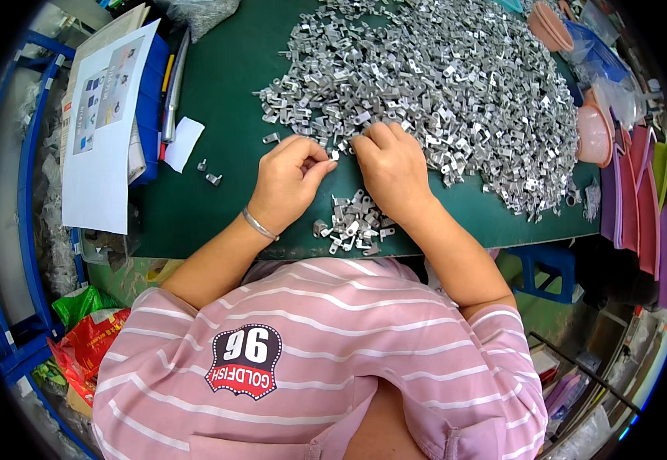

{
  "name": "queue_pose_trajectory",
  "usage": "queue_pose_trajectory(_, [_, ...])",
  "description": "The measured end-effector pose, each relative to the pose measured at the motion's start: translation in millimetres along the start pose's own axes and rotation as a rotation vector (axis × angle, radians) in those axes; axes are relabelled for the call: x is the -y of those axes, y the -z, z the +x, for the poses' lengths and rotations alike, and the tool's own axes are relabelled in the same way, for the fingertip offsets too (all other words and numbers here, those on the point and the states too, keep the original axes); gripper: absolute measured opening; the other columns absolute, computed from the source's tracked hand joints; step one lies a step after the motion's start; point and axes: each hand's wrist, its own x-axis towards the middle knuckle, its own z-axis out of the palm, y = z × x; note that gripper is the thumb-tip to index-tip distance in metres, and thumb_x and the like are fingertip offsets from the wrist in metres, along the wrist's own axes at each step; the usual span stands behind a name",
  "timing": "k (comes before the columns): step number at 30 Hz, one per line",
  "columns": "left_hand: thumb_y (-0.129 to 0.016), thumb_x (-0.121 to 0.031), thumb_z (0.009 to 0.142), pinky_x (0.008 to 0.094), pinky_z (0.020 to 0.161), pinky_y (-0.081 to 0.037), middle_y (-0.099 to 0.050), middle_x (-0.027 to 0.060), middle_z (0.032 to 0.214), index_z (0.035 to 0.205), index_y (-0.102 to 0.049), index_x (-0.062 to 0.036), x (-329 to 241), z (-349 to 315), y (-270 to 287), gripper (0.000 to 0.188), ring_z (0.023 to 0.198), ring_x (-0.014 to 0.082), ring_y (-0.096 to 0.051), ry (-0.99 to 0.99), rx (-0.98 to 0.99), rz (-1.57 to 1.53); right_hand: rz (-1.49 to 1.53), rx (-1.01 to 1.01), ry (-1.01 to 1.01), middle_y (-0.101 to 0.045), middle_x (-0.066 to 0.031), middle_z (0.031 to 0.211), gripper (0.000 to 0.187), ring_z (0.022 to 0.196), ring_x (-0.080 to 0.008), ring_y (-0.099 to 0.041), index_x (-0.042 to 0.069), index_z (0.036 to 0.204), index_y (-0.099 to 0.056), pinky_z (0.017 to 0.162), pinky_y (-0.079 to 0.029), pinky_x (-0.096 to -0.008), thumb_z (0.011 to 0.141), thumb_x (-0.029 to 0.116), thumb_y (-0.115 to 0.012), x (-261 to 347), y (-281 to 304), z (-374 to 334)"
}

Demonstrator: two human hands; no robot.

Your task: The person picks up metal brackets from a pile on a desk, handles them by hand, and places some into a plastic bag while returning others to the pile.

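Observation:
My left hand, with a metal bangle at its wrist, pinches a small silver metal bracket between thumb and forefinger. My right hand has its fingers curled at the near edge of a big heap of similar metal brackets; its fingertips are pressed together, and what they hold is hidden. Between my forearms, close to the table's front edge, lies a smaller pile of the brackets. Two loose brackets rest farther left on the green table.
A blue bin with papers leaning on it stands at the left, beside pens and a torn white paper scrap. Pink bowls and a blue tray line the right side. A blue stool is under the table's right end.

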Motion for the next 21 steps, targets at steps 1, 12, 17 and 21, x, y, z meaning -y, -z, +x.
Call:
queue_pose_trajectory(1, [-0.070, 0.001, 0.082, 0.0230, 0.061, -0.053, -0.066, 0.0060, 0.080, 0.089, -0.063, 0.0018, 6.0, -4.0, -1.6, 0.010, 0.068, 0.0106, -0.063, 0.245, 0.039, -0.212, 0.000, 0.014, 0.003, -0.053, -0.0057, 0.080, 0.019, 0.076, -0.0242, -0.054, 0.005, 0.088, -0.064, 0.062, -0.044, -0.0355, 0.070, 0.008, -0.059, 0.0, 0.0, -0.2])
queue_pose_trajectory(12, [-0.063, -0.002, 0.088, 0.0268, 0.069, -0.057, -0.067, 0.0130, 0.092, 0.104, -0.061, 0.0049, 3.3, -9.5, 15.7, 0.018, 0.077, 0.0182, -0.069, 0.706, 0.095, -0.872, -0.017, 0.061, 0.038, -0.053, -0.0046, 0.082, 0.018, 0.080, -0.0237, -0.052, 0.008, 0.088, -0.063, 0.065, -0.040, -0.0348, 0.071, 0.008, -0.060, 3.8, 4.9, 3.8])
queue_pose_trajectory(17, [-0.063, -0.002, 0.088, 0.0272, 0.068, -0.057, -0.068, 0.0139, 0.091, 0.103, -0.061, 0.0054, 1.4, -13.6, 27.1, 0.017, 0.076, 0.0181, -0.069, 0.683, 0.134, -0.823, 0.323, 0.015, -0.080, -0.058, -0.0076, 0.084, 0.010, 0.079, -0.0274, -0.057, 0.006, 0.085, -0.065, 0.063, -0.044, -0.0337, 0.075, 0.003, -0.065, 4.4, 11.0, -2.8])
queue_pose_trajectory(21, [-0.063, -0.001, 0.087, 0.0267, 0.068, -0.057, -0.068, 0.0138, 0.089, 0.102, -0.062, 0.0057, 0.8, -20.6, 32.6, 0.016, 0.075, 0.0182, -0.069, 0.697, 0.131, -0.854, 0.997, 0.214, -0.688, -0.062, -0.0039, 0.074, 0.009, 0.060, -0.0155, -0.056, 0.002, 0.086, -0.067, 0.054, -0.043, -0.0254, 0.085, 0.010, -0.068, 9.0, 31.7, -4.1])
